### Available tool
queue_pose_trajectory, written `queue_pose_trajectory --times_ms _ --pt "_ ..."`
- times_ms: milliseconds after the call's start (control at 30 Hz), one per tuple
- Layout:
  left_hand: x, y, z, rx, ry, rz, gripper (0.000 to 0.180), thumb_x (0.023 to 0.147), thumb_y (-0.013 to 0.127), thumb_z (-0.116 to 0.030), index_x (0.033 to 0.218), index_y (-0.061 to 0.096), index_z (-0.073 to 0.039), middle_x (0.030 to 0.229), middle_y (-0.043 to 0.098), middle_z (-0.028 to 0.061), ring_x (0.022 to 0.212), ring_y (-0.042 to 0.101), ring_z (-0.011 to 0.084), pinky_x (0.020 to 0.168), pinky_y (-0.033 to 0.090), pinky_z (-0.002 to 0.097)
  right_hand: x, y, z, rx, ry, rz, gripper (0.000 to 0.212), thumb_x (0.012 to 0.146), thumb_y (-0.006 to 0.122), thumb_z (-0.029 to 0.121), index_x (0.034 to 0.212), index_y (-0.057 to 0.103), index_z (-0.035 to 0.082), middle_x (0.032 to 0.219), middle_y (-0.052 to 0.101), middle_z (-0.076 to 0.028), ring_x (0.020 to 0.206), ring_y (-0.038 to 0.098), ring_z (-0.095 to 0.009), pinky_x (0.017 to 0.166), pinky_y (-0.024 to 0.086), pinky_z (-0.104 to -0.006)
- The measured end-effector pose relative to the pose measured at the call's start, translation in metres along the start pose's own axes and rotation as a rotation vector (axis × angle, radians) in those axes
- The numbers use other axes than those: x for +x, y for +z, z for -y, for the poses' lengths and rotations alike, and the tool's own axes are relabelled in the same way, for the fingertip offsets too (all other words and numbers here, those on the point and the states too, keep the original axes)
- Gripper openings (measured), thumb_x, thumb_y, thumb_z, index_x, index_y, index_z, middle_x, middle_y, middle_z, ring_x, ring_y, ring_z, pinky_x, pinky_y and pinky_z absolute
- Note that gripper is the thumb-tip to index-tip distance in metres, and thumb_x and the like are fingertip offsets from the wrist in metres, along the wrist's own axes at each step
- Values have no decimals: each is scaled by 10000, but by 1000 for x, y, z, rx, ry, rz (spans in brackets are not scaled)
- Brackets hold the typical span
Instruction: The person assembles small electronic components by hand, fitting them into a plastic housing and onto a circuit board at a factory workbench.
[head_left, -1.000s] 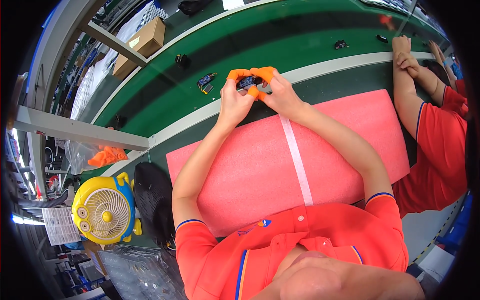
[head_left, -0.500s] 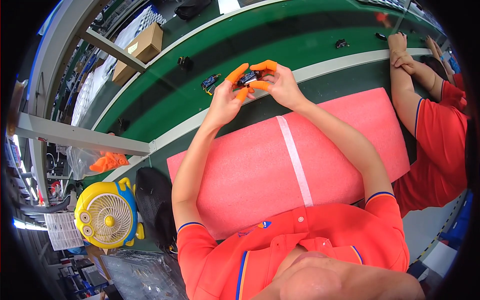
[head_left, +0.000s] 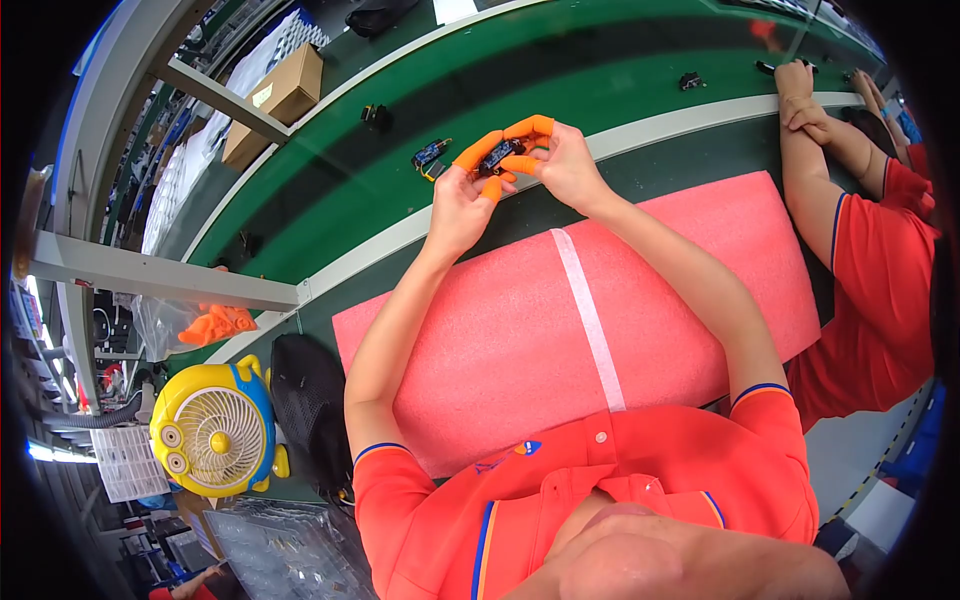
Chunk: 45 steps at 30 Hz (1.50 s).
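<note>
A pale rail (head_left: 680, 125) crosses the desk (head_left: 670, 170), edging a green strip (head_left: 600, 90) that leaves room for moving from twelve round to two o'clock of the hands. At six o'clock, a pink foam block (head_left: 500, 330) lies beneath the forearms, its far edge near the rail. A co-worker's forearm (head_left: 803, 150) bounds the space at three o'clock, well apart.

The dark module (head_left: 500, 157) is held up in front of the person, above the green strip just beyond the rail. Its long axis slants from eight to two o'clock, as far as the covering fingers let one judge, and its dark face turns toward the camera. The left hand (head_left: 460, 212) pinches it from the eight o'clock side and the right hand (head_left: 572, 178) from three, both with orange-covered fingertips.

A blue-topped module (head_left: 430, 153) lies just beside them at nine o'clock; a black part (head_left: 376, 116) sits at ten, another black part (head_left: 691, 81) at two.
</note>
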<state>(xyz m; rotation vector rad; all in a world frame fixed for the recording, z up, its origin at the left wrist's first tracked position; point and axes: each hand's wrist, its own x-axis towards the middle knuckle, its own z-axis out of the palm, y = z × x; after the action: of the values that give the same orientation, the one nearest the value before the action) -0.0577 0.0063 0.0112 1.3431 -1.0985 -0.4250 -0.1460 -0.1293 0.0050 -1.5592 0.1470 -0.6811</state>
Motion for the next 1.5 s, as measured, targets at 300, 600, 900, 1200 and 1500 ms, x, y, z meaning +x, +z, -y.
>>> queue_pose_trajectory --times_ms 300,600,900,1200,1500 --pt "26 -50 33 664 43 -128 492 768 528 92 1244 494 -27 1062 587 147 836 620 192 714 508 286 36 -52 -35 -338 -45 -255 299 737 704 27 1019 614 -13 955 639 -72 911 594 -161 810 481 -279" --pt "33 -75 53 795 -265 -131 399 791 609 17 1181 531 -15 1010 613 109 949 591 183 805 475 278 14 -15 -33 -628 -276 -233 359 741 720 94 1076 611 24 999 628 -95 964 583 -220 827 466 -305" --pt "12 -16 10 -25 -53 -81 349 773 590 124 1109 536 47 1011 609 96 960 581 172 872 464 289 4 6 -14 143 160 194 286 768 691 102 1020 607 -3 922 634 -79 764 590 -134 625 467 -259" --pt "10 -13 7 43 90 -105 345 786 583 127 1114 561 21 1038 608 78 949 586 168 895 466 304 11 -11 13 59 497 311 127 824 621 109 898 633 6 802 650 -46 679 565 -81 550 405 -200" --pt "13 -16 8 -67 78 -126 353 781 577 138 1111 561 14 1041 601 89 926 591 169 830 503 298 5 -6 9 205 400 157 70 813 611 53 867 623 10 824 611 -63 737 600 -126 620 461 -229"
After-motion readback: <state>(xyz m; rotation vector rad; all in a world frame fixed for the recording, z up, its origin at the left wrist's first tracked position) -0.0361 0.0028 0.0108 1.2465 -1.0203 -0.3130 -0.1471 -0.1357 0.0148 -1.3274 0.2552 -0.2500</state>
